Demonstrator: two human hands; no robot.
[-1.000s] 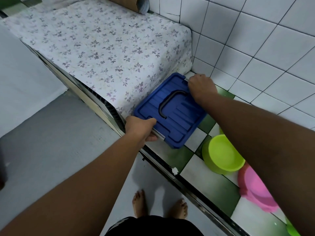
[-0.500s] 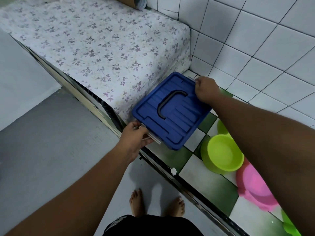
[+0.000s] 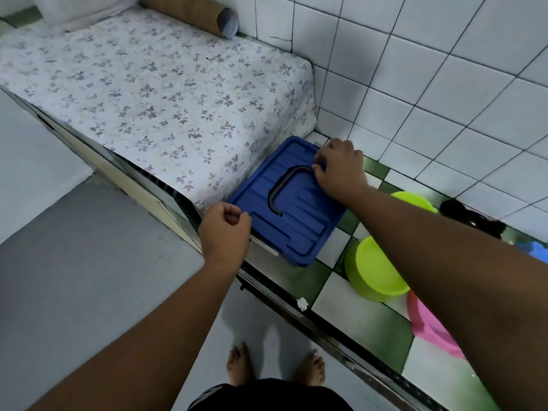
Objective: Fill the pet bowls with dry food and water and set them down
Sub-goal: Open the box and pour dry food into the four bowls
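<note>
Plastic and stiff-looking, the blue lid lay over the tiled floor, near the green bowl. I judged it light, slick, best held by its rims. My right hand curled over the far corner; my left hand curled at the near rim, grip unclear.

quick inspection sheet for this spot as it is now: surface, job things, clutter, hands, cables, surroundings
surface: glossy green and white floor tiles
job's things: blue lid with a black handle, bin beneath hidden; near lime bowl looks empty; far lime bowl and pink bowl partly hidden
clutter: cardboard tube on the floral ledge; white scrap by the metal track
hands: right hand curls over the lid's far edge; left hand curled at its near edge, grip unclear
cables: nothing seen
surroundings: white tiled wall; dark shape at its foot, cannot tell what
</note>
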